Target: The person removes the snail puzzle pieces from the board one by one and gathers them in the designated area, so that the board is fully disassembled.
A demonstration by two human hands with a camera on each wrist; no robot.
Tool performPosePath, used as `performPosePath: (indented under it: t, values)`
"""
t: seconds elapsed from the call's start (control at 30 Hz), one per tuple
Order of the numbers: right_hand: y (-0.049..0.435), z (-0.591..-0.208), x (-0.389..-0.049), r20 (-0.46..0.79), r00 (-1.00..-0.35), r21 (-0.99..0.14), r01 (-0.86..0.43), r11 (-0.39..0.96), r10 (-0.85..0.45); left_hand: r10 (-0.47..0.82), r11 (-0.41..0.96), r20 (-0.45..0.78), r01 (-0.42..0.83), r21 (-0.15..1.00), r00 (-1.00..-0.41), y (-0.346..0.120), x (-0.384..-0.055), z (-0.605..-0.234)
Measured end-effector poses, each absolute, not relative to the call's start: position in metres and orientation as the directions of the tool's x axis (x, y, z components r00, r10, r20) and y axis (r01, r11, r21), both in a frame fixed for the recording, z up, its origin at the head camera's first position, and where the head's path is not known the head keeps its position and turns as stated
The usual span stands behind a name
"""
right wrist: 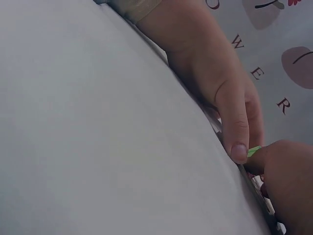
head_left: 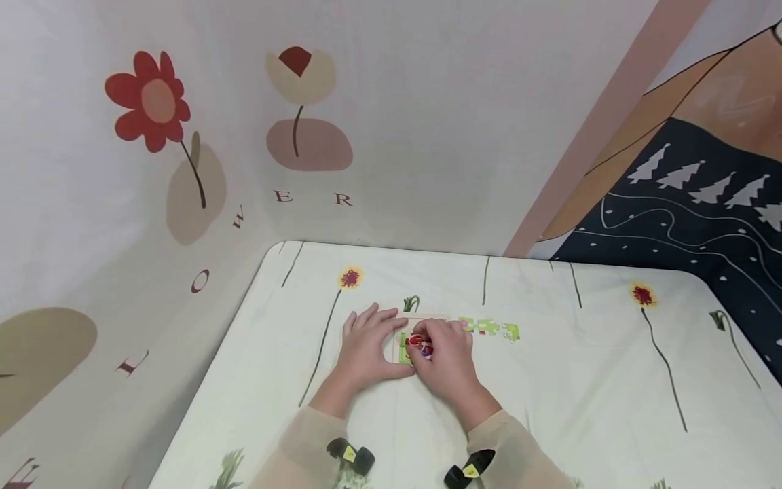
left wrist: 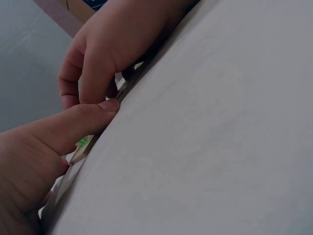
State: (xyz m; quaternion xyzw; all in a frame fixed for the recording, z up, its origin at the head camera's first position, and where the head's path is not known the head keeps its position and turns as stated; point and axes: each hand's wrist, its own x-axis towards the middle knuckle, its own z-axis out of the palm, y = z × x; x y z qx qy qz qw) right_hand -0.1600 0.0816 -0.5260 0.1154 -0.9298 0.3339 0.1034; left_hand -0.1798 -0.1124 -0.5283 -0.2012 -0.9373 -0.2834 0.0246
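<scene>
Puzzle (head_left: 402,349) between spread and pinching hands (head_left: 366,345) (head_left: 449,358)

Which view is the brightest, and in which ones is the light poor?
Head view: brightest, the white tablecloth pale, though the green puzzle pieces look small and soft; left wrist view: dim, the tablecloth greyish; right wrist view: likewise dim, yet the printed letters are readable.

Wears two plain beige sleeves (head_left: 305,441) and, near each cuff (head_left: 326,418), a black two-lobed device (head_left: 364,462) with a bright yellow patch (head_left: 349,454) in the middle.
</scene>
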Motion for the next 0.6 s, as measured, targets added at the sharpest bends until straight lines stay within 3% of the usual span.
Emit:
performPosePath:
  t: [0.33, 0.6]
  values:
    - [0.0822, -0.5296, -0.1591, 0.37, -0.913, -0.622, -0.381, 0.684, -0.171, 0.364, 0.758, 0.159, 0.391, 0.522, -0.918, -0.1128, -0.179, -0.5273]
    - [0.0828, -0.5271, -0.158, 0.362, -0.926, -0.644, -0.335, 0.688, -0.112, 0.361, 0.767, 0.133, 0.375, 0.52, -0.923, -0.1124, -0.1797, -0.5254]
